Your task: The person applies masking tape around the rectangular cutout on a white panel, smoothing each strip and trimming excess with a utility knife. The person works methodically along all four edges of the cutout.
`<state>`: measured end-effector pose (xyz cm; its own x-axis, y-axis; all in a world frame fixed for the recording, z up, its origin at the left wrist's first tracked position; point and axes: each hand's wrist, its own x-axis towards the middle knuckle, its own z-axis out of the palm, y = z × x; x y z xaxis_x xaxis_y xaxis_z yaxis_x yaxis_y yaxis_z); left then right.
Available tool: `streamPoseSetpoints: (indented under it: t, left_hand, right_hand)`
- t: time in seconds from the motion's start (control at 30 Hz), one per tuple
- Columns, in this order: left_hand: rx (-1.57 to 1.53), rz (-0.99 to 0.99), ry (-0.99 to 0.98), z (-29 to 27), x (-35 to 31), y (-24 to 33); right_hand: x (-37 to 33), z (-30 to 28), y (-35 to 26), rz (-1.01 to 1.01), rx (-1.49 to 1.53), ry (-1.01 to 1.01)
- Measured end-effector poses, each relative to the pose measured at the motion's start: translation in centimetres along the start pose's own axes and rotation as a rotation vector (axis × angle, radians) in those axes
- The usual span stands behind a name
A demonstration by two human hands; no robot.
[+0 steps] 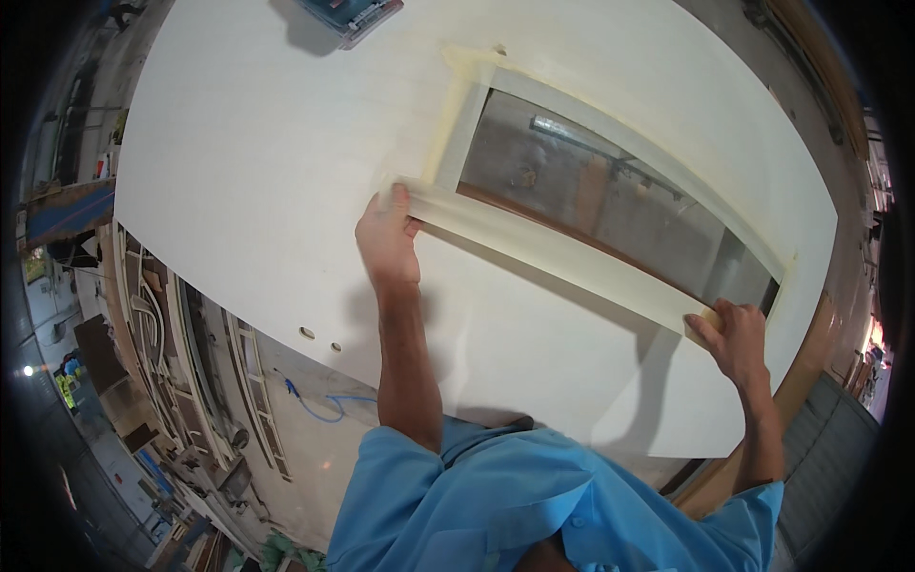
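A long cream-white flat strip (562, 250) stretches between my hands along the near side of a window opening in a large white panel (276, 172). My left hand (389, 234) grips its left end, thumb on top. At the other end, my right hand (732, 338) pinches the strip between thumb and fingers. Beneath the strip, a shadow falls on the panel. Dark, reflective glass (572, 162) shows inside the opening, with pale frame pieces (620, 129) on its far and left sides. Yellowish smears edge the frame's outer border.
A teal power tool (351, 17) lies on the panel at the far edge of view, partly cut off. Two small oval holes (307, 333) pierce the panel at near left. Beyond it are a blue hose (329, 412) and stacked frames and strips (167, 334) on the floor.
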<state>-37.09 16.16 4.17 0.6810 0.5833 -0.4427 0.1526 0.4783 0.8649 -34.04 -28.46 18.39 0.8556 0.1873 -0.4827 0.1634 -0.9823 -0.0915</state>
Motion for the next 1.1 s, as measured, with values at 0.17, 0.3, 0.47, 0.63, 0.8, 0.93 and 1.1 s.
streamPoseSetpoints:
  t: [0.17, 0.3, 0.47, 0.63, 0.8, 0.93, 1.1]
  left_hand:
    - [0.546, 0.191, 0.076, 1.0, 0.2, 0.3]
    - [0.86, 0.186, 0.151, 2.0, -0.3, 0.5]
    - [1.018, 0.379, 0.228, 2.7, -0.1, -0.2]
    - [1.1, 0.529, 0.228, 2.3, 0.5, -1.6]
    - [1.125, 0.67, 0.264, 2.3, 0.6, -2.7]
    - [1.156, 0.7, 0.322, 2.6, 0.6, -2.9]
    - [1.273, 0.921, 0.396, 2.9, 0.3, -3.0]
  right_hand:
    - [0.7, 1.4, 0.6, 0.074, -0.006, 0.01]
    - [1.2, 0.8, 0.4, 0.052, -0.045, 0.091]
    - [1.6, 0.9, -0.3, 0.01, -0.058, 0.05]
    - [2.2, 1.8, -0.3, 0.057, -0.086, 0.031]
    - [2.7, 2.6, 0.1, 0.039, -0.137, 0.072]
    - [3.0, 3.1, 0.4, 0.065, -0.114, 0.126]
    - [2.9, 3.3, 0.4, 0.053, -0.074, 0.186]
